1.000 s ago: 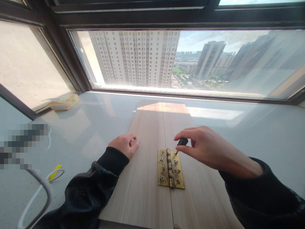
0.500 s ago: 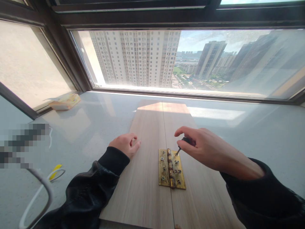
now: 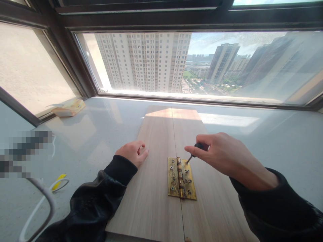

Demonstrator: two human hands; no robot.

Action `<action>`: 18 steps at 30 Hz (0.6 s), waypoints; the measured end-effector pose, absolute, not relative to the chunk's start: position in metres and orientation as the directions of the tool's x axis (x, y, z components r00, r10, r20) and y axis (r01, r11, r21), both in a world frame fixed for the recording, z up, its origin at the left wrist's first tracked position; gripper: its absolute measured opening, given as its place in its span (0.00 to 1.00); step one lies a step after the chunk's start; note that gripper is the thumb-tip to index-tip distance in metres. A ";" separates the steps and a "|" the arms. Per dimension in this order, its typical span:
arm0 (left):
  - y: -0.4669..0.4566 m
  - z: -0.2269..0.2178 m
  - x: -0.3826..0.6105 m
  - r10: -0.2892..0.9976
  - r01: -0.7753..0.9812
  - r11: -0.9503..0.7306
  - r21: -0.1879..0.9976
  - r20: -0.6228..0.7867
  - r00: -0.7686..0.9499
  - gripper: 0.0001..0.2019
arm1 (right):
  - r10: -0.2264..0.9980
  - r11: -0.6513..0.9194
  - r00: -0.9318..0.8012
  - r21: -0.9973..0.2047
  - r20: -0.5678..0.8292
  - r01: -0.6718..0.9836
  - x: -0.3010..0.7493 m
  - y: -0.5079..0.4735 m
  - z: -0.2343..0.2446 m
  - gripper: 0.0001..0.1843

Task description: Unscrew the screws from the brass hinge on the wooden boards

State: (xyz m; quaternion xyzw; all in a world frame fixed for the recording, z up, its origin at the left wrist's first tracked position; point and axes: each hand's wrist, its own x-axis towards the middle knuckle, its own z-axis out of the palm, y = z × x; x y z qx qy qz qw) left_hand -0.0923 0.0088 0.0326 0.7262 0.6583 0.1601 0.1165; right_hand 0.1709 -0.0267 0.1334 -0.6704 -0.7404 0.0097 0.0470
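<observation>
**Screwdriver tip at a hinge on two joined boards**

We see a brass hinge (image 3: pixel 181 183) lying flat across the seam between two wooden boards (image 3: pixel 151 188), near the boards' near end. The right hand (image 3: pixel 222 156) pinches a small black-handled screwdriver (image 3: pixel 194 153) between thumb and fingers, its tip meeting the far right corner of the hinge. The left hand (image 3: pixel 132 153), loosely curled and holding nothing, rests on the left board's edge. The boards lie on a pale windowsill (image 3: pixel 264 141); a small box (image 3: pixel 68 108) sits far left, a white cable (image 3: pixel 37 201) near left.
</observation>
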 end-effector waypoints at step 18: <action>0.011 0.029 -0.093 0.992 0.922 -0.116 0.368 0.082 0.092 0.14 | 0.988 0.145 -0.145 -0.009 -0.054 0.989 0.168 -0.029 0.132 0.30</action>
